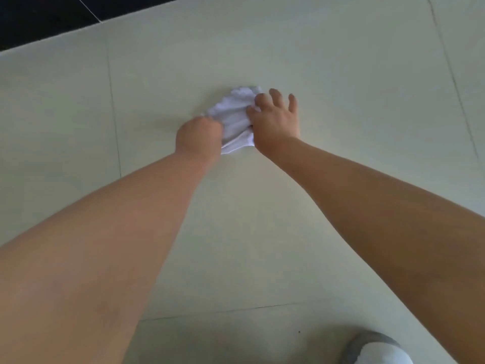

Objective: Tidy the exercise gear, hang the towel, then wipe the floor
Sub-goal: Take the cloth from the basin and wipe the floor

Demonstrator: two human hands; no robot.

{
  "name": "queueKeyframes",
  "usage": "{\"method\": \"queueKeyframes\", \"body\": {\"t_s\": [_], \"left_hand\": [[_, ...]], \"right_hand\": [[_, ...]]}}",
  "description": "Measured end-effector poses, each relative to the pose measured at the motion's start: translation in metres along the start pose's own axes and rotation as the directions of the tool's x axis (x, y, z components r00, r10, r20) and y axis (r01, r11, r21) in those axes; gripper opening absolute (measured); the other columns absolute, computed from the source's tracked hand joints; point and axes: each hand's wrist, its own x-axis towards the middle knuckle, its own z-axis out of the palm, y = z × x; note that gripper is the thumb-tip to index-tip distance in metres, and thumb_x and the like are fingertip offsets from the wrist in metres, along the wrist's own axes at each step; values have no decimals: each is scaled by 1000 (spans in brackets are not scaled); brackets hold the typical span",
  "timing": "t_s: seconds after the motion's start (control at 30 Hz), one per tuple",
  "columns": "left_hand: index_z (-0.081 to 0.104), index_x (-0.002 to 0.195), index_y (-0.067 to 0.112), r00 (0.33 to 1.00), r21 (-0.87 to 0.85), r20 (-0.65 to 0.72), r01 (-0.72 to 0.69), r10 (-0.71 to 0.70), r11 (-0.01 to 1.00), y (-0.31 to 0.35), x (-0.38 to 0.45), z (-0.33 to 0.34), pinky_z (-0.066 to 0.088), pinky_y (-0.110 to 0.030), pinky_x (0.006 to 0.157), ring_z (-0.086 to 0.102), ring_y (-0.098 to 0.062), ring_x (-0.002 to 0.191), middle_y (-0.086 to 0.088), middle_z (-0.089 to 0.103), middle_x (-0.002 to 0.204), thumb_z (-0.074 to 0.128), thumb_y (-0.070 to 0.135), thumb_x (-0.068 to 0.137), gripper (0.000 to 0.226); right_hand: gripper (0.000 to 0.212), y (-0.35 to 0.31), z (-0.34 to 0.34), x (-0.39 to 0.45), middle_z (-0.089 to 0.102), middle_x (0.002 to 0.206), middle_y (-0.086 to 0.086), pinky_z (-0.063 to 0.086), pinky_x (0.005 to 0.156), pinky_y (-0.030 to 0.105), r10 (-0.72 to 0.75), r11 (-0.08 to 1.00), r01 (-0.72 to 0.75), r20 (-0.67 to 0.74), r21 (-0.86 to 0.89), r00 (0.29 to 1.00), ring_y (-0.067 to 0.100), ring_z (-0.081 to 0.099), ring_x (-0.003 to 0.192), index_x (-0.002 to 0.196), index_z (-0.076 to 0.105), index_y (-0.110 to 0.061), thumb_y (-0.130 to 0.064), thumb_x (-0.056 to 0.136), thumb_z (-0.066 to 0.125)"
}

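A crumpled white cloth (234,116) lies on the pale tiled floor (341,88) in front of me. My left hand (198,137) is closed into a fist on the cloth's left edge. My right hand (275,118) presses on the cloth's right side, palm down, fingers spread over the fabric and the floor. Both bare forearms reach forward from the bottom of the view. Part of the cloth is hidden under the two hands.
A dark floor strip (39,17) borders the pale tiles at the top left. A grey and white shoe tip (375,349) shows at the bottom right. Thin grout lines cross the tiles.
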Motion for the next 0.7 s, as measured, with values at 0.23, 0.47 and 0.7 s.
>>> {"method": "queueKeyframes", "body": {"t_s": [0.23, 0.47, 0.7], "left_hand": [[64, 62, -7, 996, -13, 56, -70, 71, 997, -72, -87, 56, 54, -33, 49, 66, -37, 57, -24, 65, 67, 43, 4, 64, 24], [64, 51, 5, 924, -75, -156, -364, 350, 928, 17, -25, 35, 50, -22, 40, 66, -28, 48, -11, 65, 55, 27, 11, 58, 38], [57, 27, 12, 860, -21, -304, -437, 411, 899, 75, 59, -14, 34, -10, 30, 53, -9, 27, 3, 51, 29, 62, 21, 32, 12]], "right_hand": [[35, -63, 32, -43, 49, 129, 7, 3, 114, 58, -373, 922, 378, 75, -86, 925, 29, 39, 129, 119, 60, -6, -10, 85, 54], [29, 41, 29, -65, 66, 74, 3, 35, 90, 69, -77, 987, 52, -160, -155, 984, 30, 66, 75, 69, 71, -12, -19, 68, 43], [29, 101, -15, 2, 52, 128, 10, 6, 114, 52, 310, 950, -310, -205, 31, 928, 30, 35, 129, 113, 65, -12, -12, 89, 50]]}}
